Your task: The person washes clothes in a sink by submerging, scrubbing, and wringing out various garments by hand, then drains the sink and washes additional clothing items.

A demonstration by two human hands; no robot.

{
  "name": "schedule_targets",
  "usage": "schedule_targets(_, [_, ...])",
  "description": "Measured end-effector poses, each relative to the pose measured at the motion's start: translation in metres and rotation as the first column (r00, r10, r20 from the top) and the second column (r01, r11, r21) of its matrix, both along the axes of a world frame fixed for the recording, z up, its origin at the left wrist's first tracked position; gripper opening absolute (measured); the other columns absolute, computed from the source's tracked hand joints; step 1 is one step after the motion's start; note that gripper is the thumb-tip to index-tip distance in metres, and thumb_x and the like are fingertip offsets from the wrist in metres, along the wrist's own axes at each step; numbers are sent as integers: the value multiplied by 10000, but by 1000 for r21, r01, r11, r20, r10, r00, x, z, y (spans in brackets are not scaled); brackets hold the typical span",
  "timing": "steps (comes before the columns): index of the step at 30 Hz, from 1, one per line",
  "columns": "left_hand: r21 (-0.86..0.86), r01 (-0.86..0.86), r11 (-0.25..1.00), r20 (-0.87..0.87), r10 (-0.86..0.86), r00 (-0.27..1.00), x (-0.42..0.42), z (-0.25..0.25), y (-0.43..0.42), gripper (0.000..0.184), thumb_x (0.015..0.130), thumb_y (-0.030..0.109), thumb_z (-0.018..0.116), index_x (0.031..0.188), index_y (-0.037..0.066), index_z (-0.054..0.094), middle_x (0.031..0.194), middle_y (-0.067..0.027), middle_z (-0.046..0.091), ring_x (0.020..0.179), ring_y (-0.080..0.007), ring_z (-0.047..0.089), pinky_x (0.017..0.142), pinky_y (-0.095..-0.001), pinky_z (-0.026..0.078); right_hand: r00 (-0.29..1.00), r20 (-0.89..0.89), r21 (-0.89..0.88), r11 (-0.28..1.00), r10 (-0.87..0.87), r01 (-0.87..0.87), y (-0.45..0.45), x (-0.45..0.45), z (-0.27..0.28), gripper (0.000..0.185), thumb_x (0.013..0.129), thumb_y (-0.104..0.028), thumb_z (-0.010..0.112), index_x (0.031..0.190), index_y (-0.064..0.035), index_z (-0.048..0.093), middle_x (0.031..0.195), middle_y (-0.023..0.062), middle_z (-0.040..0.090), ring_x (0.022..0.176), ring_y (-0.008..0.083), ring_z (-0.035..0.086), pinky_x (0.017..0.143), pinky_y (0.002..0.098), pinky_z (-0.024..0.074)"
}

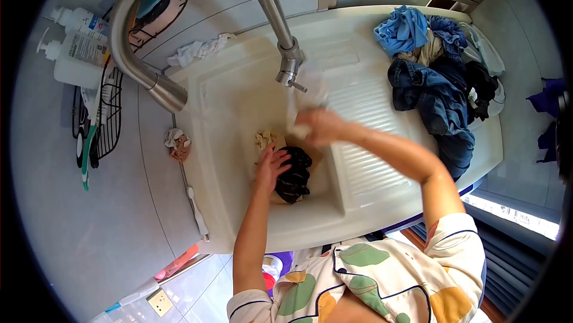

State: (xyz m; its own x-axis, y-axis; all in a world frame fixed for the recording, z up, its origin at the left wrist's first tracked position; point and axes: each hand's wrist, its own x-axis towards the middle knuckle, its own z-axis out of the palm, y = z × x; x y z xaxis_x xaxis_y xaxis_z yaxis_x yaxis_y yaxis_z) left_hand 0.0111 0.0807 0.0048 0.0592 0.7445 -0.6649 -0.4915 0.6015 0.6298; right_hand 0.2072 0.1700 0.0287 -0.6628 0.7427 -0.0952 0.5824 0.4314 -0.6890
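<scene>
My left hand [271, 169] is down in the sink [227, 174], its fingers spread at the left edge of a bunched black cloth [292, 174]. A beige cloth [265, 139] lies just beyond those fingertips. Under the faucet [290, 63], where water appears to run, my right hand [321, 126] is closed and smeared by motion. A pale, blurred shape [313, 84] shows just beyond it; what it is, and whether the hand grips it, I cannot make out.
Piled clothes, including blue jeans [427, 93] and a light blue garment [403, 29], lie on the right end beyond the ribbed washboard [370, 144]. A white cloth [200, 50] rests on the back rim. Left, a wire rack [110, 114] holds brushes near pump bottles [80, 57].
</scene>
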Motion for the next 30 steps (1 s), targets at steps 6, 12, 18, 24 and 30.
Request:
schedule_targets(6, [-161, 337, 928, -78, -353, 933, -29, -23, 6, 306, 789, 230, 488, 999, 7, 482, 901, -92, 539, 814, -180, 535, 700, -307, 445, 942, -331, -159, 980, 61, -119, -62, -23, -6, 366, 654, -143, 585, 991, -38, 489, 939, 173, 521, 920, 318, 478, 810, 356, 377])
schedule_targets(12, [206, 218, 954, -413, -118, 903, -46, 17, 52, 319, 779, 173, 512, 1042, -4, 466, 905, -91, 540, 760, -144, 534, 645, -261, 451, 800, -250, 505, 632, -545, 588, 59, 77, -30, 343, 672, -71, 526, 992, 32, 457, 1041, 218, 455, 978, 349, 426, 857, 384, 335])
schedule_targets(18, [136, 317, 939, -913, -6, 407, -77, 0, 77, 357, 791, 177, 473, 1128, 68, 420, 1113, -150, 421, 944, -232, 466, 766, -323, 406, 587, -15, 818, 328, -809, 473, 135, 81, -57, 460, 738, -291, 459, 1069, 25, 421, 1131, 255, 378, 1071, 352, 353, 872, 421, 302])
schedule_targets(24, [-47, 727, 685, -998, -59, -8, -71, -132, 93, 476, 731, 189, 526, 1178, 108, 384, 1225, -198, 312, 1145, -351, 274, 923, -403, 270, 880, -23, 674, 643, -474, 364, 86, 4, -32, 504, 705, -212, 454, 1141, 26, 371, 1201, 157, 368, 1110, 280, 348, 919, 399, 261])
schedule_targets(30, [11, 841, 541, -940, 292, -176, -72, -165, 141, 517, 697, 281, 562, 1162, 116, 412, 1275, -172, 245, 1188, -323, 203, 952, -429, 209, 853, 40, 672, 646, -520, 362, 89, 0, -32, 516, 696, -210, 456, 1145, 25, 359, 1210, 151, 361, 1126, 275, 334, 932, 393, 244])
